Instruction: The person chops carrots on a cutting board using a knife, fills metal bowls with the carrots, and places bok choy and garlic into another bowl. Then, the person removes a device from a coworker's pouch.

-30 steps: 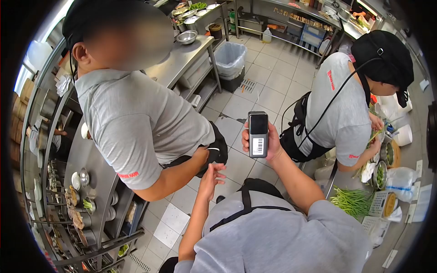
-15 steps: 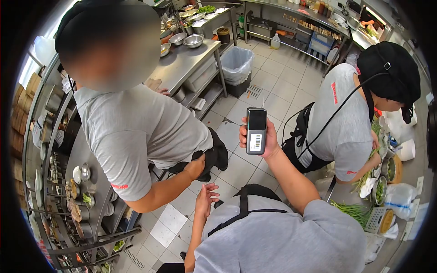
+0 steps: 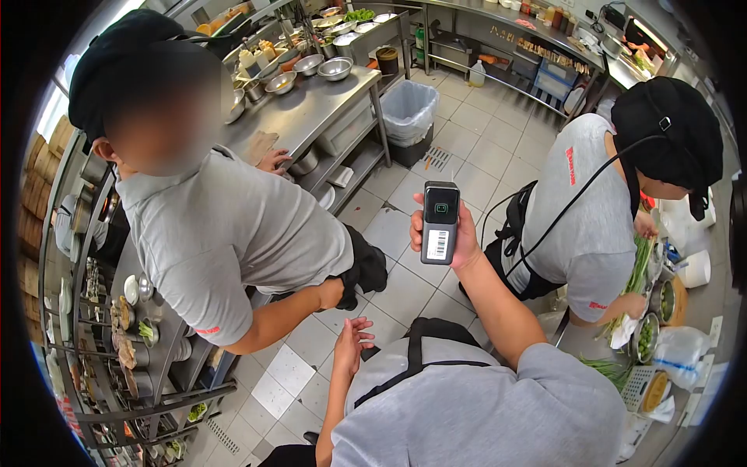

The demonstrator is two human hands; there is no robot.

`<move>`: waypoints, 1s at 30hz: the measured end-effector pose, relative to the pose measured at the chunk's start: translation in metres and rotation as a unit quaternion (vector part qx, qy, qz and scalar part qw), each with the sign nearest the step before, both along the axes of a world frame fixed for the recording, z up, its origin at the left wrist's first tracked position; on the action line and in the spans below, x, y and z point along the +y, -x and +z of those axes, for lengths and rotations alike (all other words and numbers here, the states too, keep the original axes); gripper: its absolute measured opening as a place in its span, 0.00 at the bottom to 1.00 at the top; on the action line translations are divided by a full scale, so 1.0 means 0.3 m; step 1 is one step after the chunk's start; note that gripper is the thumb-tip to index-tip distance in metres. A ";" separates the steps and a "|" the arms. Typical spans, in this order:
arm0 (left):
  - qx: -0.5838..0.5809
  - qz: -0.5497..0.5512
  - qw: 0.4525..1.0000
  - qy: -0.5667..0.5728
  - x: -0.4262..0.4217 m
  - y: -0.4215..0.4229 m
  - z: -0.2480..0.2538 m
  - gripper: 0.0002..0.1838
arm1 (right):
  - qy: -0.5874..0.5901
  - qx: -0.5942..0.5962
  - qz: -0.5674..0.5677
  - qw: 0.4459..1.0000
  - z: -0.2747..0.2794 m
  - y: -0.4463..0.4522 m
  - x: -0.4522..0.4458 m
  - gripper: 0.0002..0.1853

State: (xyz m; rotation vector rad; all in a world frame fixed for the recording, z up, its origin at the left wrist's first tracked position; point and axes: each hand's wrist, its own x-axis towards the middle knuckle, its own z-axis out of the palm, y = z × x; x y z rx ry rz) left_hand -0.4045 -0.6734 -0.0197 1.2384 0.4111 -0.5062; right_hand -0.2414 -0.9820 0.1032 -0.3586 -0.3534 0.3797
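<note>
In the head view, my right hand (image 3: 461,237) is wrapped around a small grey handheld device (image 3: 438,222) held upright in front of me. Its dark screen shows a small green icon, and a white barcode label is stuck on the lower half. Lower down, my left hand (image 3: 352,340) hangs in front of my body, fingers slightly curled and apart, with nothing in it. It is nearest to the black-clothed hip and hand of the co-worker on the left.
A co-worker (image 3: 233,241) in grey stands on the left, beside a steel table (image 3: 323,113) with metal bowls. Another co-worker (image 3: 576,202) bends over a counter on the right, handling green stalks (image 3: 640,272). A lined bin (image 3: 410,113) stands ahead on the tiled floor (image 3: 405,226).
A green icon has appeared on the device's screen. The left co-worker has leaned back to the left. The right co-worker has lifted green stalks from the counter. My hands have hardly moved.
</note>
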 end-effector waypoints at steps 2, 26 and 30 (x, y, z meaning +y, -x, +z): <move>0.003 0.003 1.000 0.002 -0.001 0.007 -0.010 0.35 | 0.004 -0.001 0.002 1.000 0.001 -0.003 0.000 0.41; 0.006 0.032 0.999 -0.011 0.000 0.025 -0.019 0.25 | -0.010 0.002 0.019 1.000 -0.008 -0.031 0.006 0.41; 0.016 0.025 0.999 -0.027 0.001 0.014 -0.018 0.16 | -0.003 -0.006 0.011 1.000 -0.009 -0.037 -0.003 0.41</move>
